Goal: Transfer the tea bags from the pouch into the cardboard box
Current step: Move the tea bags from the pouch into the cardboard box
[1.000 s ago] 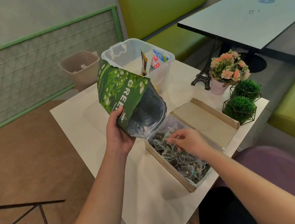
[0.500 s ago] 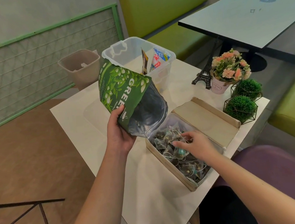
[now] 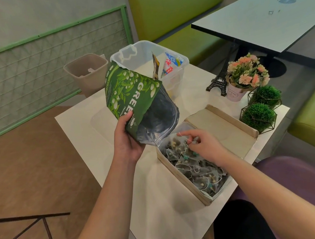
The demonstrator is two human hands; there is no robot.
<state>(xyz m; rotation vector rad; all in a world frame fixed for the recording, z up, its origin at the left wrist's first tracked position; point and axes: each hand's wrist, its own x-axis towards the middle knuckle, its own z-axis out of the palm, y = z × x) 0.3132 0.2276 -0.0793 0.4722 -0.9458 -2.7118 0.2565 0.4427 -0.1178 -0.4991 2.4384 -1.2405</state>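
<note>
My left hand [image 3: 127,140] grips the green tea pouch [image 3: 130,91] by its lower edge, tilted with its open mouth facing down toward the cardboard box [image 3: 180,175]. The box lies open on the white table, its lid [image 3: 220,129] folded back to the right. Several pyramid tea bags [image 3: 195,170] fill the box. My right hand [image 3: 204,145] hovers over the far end of the box, fingers curled among the tea bags and their strings; whether it pinches one I cannot tell.
A clear plastic bin [image 3: 177,58] with snack packets stands behind the pouch. A small Eiffel Tower model [image 3: 218,81], a pink flower pot [image 3: 236,92] and two green ball plants [image 3: 258,115] line the table's right side. A beige waste bin [image 3: 86,72] sits on the floor.
My right hand dipped deeper into the box, then drew back up to its far end near the pouch mouth. The pouch has barely moved.
</note>
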